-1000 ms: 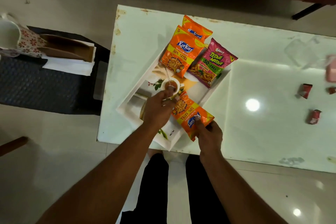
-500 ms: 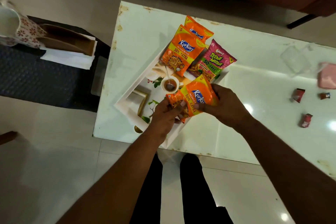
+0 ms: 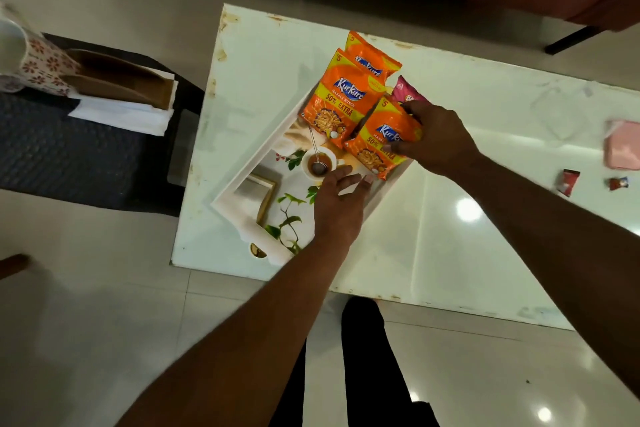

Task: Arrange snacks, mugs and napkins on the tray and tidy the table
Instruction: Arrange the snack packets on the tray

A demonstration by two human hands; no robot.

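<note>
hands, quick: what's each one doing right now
Left hand: open, fingers spread over the tray, holding nothing.
Right hand: closed on the nearest orange Kurkure packet, over the tray.

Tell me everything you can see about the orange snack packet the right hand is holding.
The orange snack packet is a glossy orange and yellow pouch printed with a blue Kurkure logo, "50% EXTRA" and a picture of the snack. It looks sealed and puffed. It lies tilted over the tray, overlapping a matching packet and hiding most of a pink packet. The right hand grips its right edge; the left hand hovers open just below, apparently not touching it.
</note>
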